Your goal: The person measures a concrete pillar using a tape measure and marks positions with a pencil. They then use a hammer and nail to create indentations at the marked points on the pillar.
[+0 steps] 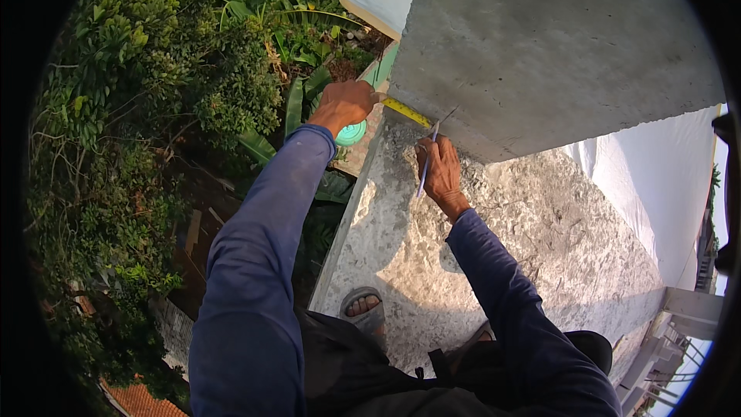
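My left hand (345, 106) is closed at the left edge of the grey concrete wall block (556, 46), gripping one end of a yellow tape measure (407, 112). The blade runs along the bottom of the wall face toward my right hand (441, 170). Between the fingers of that hand is a thin, pale pencil (424, 174), tilted upward. Its upper end is at the wall near the blade's right end, beside a thin dark line on the concrete. Whether my right fingers also pin the tape, I cannot tell.
I stand in sandals (363, 306) on a rough concrete ledge (494, 262). Its left edge drops to trees (154, 93) and ground far below. A turquoise round object (351, 133) lies below the edge. White sheeting (656, 185) is on the right.
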The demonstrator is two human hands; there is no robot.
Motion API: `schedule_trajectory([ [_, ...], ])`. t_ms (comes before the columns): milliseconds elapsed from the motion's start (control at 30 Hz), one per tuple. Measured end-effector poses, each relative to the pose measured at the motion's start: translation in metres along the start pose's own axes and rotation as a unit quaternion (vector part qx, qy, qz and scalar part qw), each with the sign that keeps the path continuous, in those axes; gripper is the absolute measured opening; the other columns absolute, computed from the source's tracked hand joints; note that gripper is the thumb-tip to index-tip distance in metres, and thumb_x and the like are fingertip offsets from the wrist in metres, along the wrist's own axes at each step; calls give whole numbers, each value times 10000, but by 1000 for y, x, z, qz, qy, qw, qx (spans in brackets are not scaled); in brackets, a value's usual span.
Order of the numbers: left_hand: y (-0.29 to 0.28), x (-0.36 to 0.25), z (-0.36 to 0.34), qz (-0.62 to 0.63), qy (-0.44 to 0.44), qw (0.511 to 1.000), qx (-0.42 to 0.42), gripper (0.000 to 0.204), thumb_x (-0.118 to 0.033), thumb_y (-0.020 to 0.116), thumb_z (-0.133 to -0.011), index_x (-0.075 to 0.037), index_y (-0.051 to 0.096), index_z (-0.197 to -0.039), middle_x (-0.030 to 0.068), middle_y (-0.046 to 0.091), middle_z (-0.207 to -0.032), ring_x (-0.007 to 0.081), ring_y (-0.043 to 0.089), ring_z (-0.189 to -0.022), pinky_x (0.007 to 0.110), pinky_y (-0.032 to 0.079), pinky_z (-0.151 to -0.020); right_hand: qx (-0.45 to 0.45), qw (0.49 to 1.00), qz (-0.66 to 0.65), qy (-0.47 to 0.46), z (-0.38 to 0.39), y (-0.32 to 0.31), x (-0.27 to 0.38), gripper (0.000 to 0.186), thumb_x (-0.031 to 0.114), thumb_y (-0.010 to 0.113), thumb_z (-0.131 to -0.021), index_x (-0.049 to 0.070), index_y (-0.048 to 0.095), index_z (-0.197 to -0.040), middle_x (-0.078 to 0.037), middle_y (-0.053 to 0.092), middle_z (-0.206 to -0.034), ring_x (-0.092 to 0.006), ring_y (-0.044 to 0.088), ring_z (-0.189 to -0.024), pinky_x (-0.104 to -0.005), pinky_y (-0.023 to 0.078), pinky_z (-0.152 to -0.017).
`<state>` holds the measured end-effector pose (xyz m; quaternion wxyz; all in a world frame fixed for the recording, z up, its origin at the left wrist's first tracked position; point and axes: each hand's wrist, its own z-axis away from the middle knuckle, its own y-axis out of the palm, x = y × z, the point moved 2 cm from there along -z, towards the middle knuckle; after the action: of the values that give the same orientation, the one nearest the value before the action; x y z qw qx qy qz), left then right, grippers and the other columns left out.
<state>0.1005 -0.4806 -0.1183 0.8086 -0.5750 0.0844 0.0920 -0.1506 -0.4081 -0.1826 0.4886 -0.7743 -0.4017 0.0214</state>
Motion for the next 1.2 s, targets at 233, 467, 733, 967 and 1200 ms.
schedule_trajectory([
  [233,0,-2,0,18,-14,1000,-9,527,-532,488,-1053,-87,768,-1085,171,757,-1079,373,725,-984,494,567,-853,-3,1000,-1,13,2,5,0,215,157,685,-955,73,588,-1128,-164,542,-973,-371,568,-924,-471,463,-807],
  [467,-2,-3,1,12,-23,1000,4,514,-539,469,-1058,-119,751,-1150,151,757,-1098,368,720,-998,494,563,-859,-12,1000,-9,10,5,11,-2,217,158,698,-947,77,587,-1114,-167,550,-990,-371,568,-926,-471,452,-798],
  [733,0,-2,-2,-12,-16,1000,15,526,-556,418,-1070,-180,705,-1301,142,758,-1085,360,714,-988,503,556,-864,-4,1000,1,-16,5,8,-10,223,164,710,-934,84,592,-1105,-157,568,-1003,-370,571,-954,-475,441,-818],
  [967,2,-2,-2,-9,-21,1000,19,534,-556,419,-1070,-167,699,-1305,150,753,-1092,369,711,-986,509,555,-870,15,1000,16,-8,6,9,-11,228,176,704,-944,83,592,-1120,-158,571,-1013,-376,570,-968,-488,431,-851],
  [1200,0,-1,0,-10,-1,1000,9,552,-575,437,-1058,-151,714,-1276,156,756,-1067,379,710,-972,517,552,-859,-11,999,13,-51,1,-7,-8,229,143,717,-922,83,604,-1112,-148,585,-996,-366,579,-943,-470,436,-843],
])
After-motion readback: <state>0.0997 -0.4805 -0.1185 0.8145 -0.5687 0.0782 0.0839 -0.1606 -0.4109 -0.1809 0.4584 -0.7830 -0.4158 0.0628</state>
